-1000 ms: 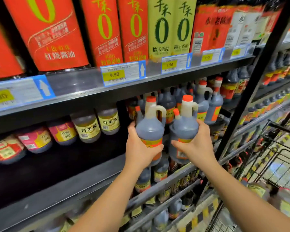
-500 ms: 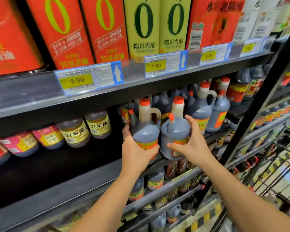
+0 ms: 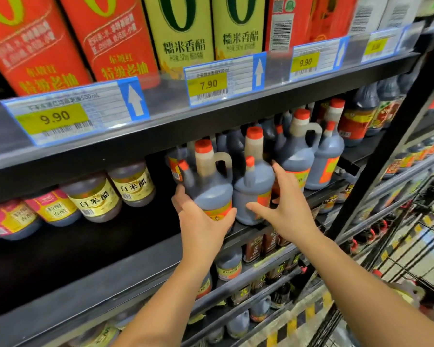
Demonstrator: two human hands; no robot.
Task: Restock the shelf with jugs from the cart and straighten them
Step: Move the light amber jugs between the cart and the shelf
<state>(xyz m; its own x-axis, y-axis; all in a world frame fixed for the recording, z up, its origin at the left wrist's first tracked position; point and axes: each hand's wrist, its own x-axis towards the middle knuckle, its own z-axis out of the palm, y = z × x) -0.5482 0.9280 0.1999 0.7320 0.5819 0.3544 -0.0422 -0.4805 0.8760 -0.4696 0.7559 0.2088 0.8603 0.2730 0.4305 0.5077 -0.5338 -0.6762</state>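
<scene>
**Supermarket shelf, two jugs at the front edge**

Dark metal shelving fills the frame. At centre, on the middle shelf (image 3: 98, 246), two jugs sit side by side near the front lip, ahead of a row of like jugs (image 3: 298, 156). The left hand (image 3: 203, 221) grasps the left jug (image 3: 211, 194) low on its body and hides its base. The right hand (image 3: 288, 211) is spread, fingers straight, at the flank of the right jug (image 3: 253, 194); I cannot tell whether it touches. Cart (image 3: 424, 221) wire shows at lower right.

As I judge it, both jugs are close to the edge, so a crooked shove could tip one forward off the shelf. A hard push could knock the row behind.

Each jug is dark and round-shouldered, with an orange cap, a small capped side spout and an orange label. The left one shows a loop handle. Their spouts point different ways, so they need turning to match.
</scene>
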